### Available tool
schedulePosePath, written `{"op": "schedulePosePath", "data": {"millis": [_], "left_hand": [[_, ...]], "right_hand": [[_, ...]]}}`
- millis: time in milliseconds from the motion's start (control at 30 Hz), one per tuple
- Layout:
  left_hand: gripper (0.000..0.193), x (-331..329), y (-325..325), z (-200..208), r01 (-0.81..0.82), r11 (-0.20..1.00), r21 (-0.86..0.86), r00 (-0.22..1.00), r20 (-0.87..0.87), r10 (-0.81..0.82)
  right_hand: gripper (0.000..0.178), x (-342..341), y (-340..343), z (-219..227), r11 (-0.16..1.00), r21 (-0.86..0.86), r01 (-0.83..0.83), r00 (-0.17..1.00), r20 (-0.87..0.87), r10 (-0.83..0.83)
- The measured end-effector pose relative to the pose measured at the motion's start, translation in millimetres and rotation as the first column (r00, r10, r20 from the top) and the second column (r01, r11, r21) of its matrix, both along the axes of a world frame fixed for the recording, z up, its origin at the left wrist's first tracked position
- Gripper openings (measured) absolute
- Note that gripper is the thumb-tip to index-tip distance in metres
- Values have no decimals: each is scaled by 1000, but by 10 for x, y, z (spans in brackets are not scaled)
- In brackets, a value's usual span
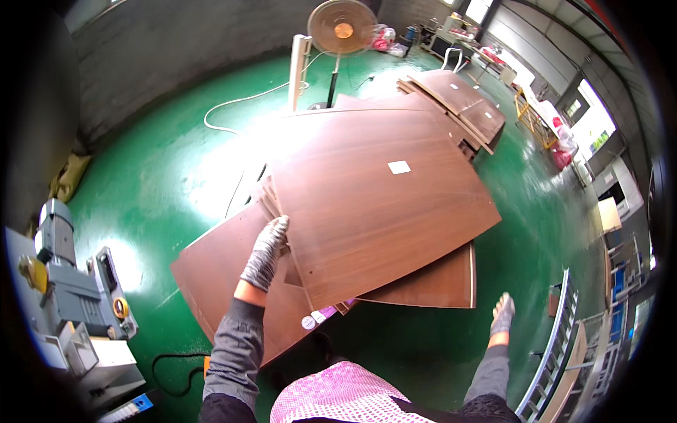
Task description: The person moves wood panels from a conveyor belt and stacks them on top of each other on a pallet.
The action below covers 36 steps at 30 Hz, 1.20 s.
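Note:
My left hand (266, 252), in a grey knit glove, rests on the near left edge of a large brown wood-grain panel (381, 197) that tops a stack of similar panels (233, 282). The fingers lie along the panel's edge; whether they grip it is unclear. A small white label (399, 167) sits on the top panel. My right hand (502, 315), also gloved, hangs free to the right of the stack, above the green floor, holding nothing.
A second pile of brown panels (462, 106) lies beyond. A standing fan (343, 29) and white cable (240, 102) are behind the stack. A grey machine (70, 289) stands at left, metal racks (564, 345) at right. The floor (162, 176) is glossy green.

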State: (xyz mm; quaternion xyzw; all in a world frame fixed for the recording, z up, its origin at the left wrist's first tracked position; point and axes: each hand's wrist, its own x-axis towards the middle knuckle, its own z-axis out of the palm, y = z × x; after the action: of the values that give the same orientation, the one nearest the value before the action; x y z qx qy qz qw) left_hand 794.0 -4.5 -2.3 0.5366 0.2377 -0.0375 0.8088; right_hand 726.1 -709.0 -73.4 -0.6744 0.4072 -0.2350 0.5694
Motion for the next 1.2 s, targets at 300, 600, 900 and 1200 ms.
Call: {"op": "schedulePosePath", "data": {"millis": [300, 600, 900, 1200], "left_hand": [[15, 675, 387, -193, -171, 984, 50, 971, -159, 176], [12, -291, 314, -207, -119, 993, -26, 990, -81, 116], [22, -1957, -441, -94, -29, 999, 20, 983, -179, 32], [22, -2049, 381, 1018, 62, 467, 882, 962, 72, -262]], "right_hand": [[35, 373, 2351, 941, 282, -838, -467, 832, -309, 461], [72, 248, 2861, 618, 79, -698, -711, 685, -663, 302], [86, -308, 2920, 608, 531, -577, -620, 771, -572, 280], [45, -764, 2413, 703, 849, 359, -389, 841, -239, 486]]}}
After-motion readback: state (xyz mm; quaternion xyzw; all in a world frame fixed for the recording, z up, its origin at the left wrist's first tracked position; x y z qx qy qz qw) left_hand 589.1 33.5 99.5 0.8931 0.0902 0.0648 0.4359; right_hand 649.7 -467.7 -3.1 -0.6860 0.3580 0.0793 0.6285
